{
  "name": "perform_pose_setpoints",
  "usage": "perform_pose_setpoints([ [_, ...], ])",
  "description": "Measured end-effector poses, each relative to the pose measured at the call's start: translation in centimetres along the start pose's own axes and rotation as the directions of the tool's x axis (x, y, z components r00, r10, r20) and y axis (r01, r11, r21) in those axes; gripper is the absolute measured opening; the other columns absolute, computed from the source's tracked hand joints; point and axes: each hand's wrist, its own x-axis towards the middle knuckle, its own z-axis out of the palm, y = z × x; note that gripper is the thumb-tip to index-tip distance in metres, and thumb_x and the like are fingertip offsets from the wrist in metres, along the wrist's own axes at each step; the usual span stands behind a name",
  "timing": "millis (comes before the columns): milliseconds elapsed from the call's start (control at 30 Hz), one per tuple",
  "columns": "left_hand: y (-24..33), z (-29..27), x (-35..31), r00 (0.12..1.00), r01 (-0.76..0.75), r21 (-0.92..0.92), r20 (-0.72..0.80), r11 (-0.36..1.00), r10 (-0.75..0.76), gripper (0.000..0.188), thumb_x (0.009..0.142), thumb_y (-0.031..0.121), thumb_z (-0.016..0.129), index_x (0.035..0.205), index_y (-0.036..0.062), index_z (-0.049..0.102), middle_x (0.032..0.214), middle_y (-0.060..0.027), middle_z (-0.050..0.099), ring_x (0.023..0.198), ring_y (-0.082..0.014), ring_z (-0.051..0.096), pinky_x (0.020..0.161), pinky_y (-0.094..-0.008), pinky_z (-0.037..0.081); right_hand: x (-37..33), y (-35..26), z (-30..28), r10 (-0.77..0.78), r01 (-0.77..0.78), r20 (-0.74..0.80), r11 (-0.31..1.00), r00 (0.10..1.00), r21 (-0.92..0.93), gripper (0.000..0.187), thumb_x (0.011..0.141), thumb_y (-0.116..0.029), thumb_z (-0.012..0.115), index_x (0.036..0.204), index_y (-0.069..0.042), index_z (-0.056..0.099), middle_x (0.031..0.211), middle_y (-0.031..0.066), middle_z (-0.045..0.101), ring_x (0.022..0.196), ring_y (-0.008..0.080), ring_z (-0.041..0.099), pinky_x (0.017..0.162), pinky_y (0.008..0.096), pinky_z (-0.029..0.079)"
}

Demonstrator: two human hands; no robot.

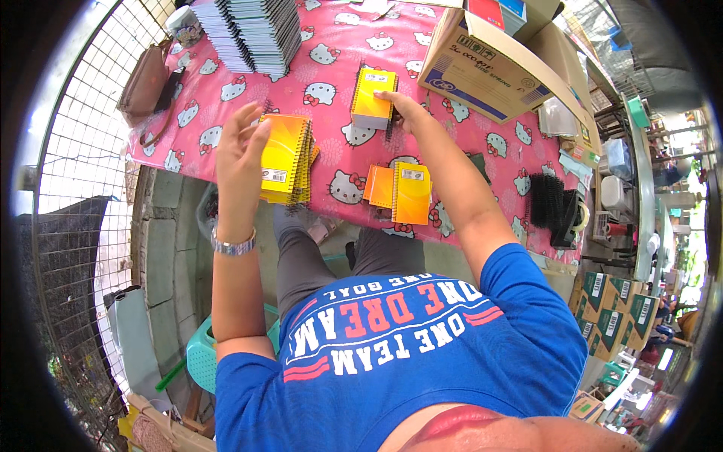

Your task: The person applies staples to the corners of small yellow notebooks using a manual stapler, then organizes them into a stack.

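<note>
My left hand (242,142) is raised beside a stack of yellow spiral notebooks (285,154) near the table's front edge. Its fingers are apart and nothing shows in them; whether it touches the stack I cannot tell. My right hand (407,111) grips another stack of yellow spiral notebooks (373,96) farther back. The thumb lies on the top cover, and the fingers go out of sight at the right side. Between my arms, a yellow-orange spiral notebook (412,194) lies at the table edge, overlapping orange notebooks (380,186).
A pink patterned cloth (331,90) covers the table. Tall stacks of spiral-bound books (252,34) stand at the back left, near a brown bag (144,84). An open cardboard box (482,71) occupies the back right. Black coils (547,202) lie beside a tape dispenser (570,218) at right.
</note>
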Motion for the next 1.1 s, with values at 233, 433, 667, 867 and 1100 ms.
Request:
perform_pose_setpoints([
  [233,-3.1,-4.3,-3.3,0.973,0.084,-0.088,-0.209,0.993,-0.1,0.026,0.095,0.014,0.06,0.116,-0.0012,0.061,0.104,-0.0055,0.064,0.094,-0.0112,0.06,0.081,-0.0248,0.047,1.4,0.1,0.1,-0.028,0.018,-0.06,0.987,0.998,-0.161,0.065,0.08,-0.037,0.074,0.129,0.001,0.053,0.123,0.0181,0.061,0.11,0.0289,0.061,0.09,0.0414,0.048],
  [433,-2.2,-0.5,-6.1,0.967,0.251,-0.465,0.163,0.849,-0.197,0.035,0.098,0.026,0.054,0.119,-0.0009,0.058,0.109,-0.0104,0.065,0.097,-0.0185,0.063,0.085,-0.0333,0.05,0.7,0.9,-2.6,-0.19,0.128,-0.26,0.963,0.947,-0.238,0.088,0.083,-0.048,0.068,0.145,0.003,0.029,0.141,0.0238,0.043,0.123,0.0346,0.049,0.095,0.0486,0.043],
  [667,-14.2,17.9,0.8,0.7,0.457,-0.87,0.224,0.185,-0.678,0.087,0.092,0.067,0.043,0.139,-0.0057,0.034,0.138,-0.0222,0.044,0.135,-0.0307,0.037,0.116,-0.0412,0.026,-0.2,2.1,-3.6,-0.066,0.1,-0.245,0.987,0.967,0.129,0.084,0.086,-0.059,0.058,0.145,-0.006,0.031,0.123,0.0133,0.049,0.107,0.0275,0.047,0.092,0.0493,0.039],
  [867,-17.7,20.0,4.6,0.759,0.333,-0.936,0.191,0.118,-0.623,0.102,0.086,0.077,0.041,0.143,-0.0064,0.025,0.141,-0.018,0.037,0.128,-0.026,0.04,0.109,-0.0373,0.029,-1.6,3.6,-2.0,-0.107,0.112,-0.03,0.962,0.994,0.251,0.09,0.088,-0.066,0.048,0.15,-0.007,0.022,0.138,0.0172,0.046,0.118,0.0315,0.046,0.107,0.0543,0.024],
  [1100,-9.9,18.7,0.9,0.931,0.344,-0.529,0.084,0.776,-0.355,0.078,0.095,0.055,0.049,0.148,0.002,0.025,0.144,-0.0207,0.039,0.133,-0.028,0.038,0.11,-0.0387,0.029,-1.3,3.8,-2.8,-0.134,0.186,-0.319,0.973,0.938,0.138,0.074,0.092,-0.053,0.054,0.145,-0.005,0.034,0.127,0.0132,0.056,0.117,0.0257,0.049,0.101,0.0467,0.035],
])
